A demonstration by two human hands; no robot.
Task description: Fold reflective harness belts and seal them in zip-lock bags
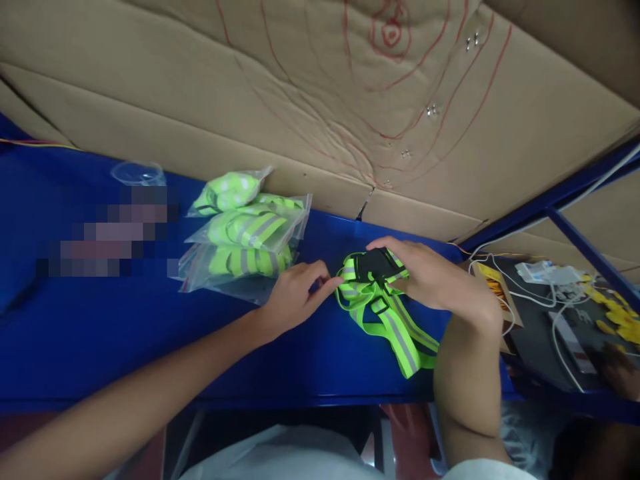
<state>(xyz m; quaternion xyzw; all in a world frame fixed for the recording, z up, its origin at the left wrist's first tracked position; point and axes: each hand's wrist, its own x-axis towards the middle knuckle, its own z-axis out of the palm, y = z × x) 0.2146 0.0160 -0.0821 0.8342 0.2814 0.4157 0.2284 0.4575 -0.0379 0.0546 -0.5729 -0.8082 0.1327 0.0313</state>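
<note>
A neon-yellow reflective vest (395, 323) made of straps with grey stripes lies partly bundled on the blue table, its loose straps trailing toward the front edge. Over the bundle, my right hand (425, 273) grips it from the right, near a black patch (376, 265) on top. At the bundle's left side, my left hand (303, 293) has thumb and forefinger pinched at its edge. Several clear plastic bags (250, 230) with similar neon reflective straps are piled behind and left of my left hand.
A cardboard wall (300, 87) with red drawn lines stands behind the blue table (200, 353). Left of the bags is a clear round item (137, 173) beside a pixelated patch. On the right, a dark table (545, 347) holds white cables, yellow pieces (620, 313) and a box.
</note>
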